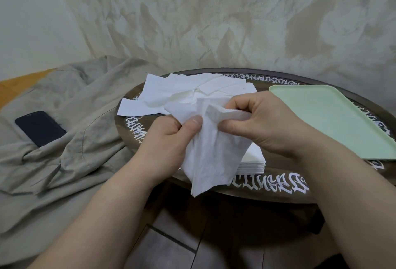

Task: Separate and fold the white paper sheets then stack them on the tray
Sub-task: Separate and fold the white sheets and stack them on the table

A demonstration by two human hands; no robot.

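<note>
- Round dark tabletop (267, 191) with white lettering carries loose white paper sheets (171, 90) and an empty pale green plastic tray (334, 118).
- Left hand (169, 138) and right hand (263, 123) fingers pinch one crumpled white sheet (210, 153) above a neat stack (252, 161).

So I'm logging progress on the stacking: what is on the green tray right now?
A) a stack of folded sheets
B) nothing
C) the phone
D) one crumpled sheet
B: the green tray shows only its bare surface, while both hands, left hand and right hand, pinch a white sheet in front of it.
</note>
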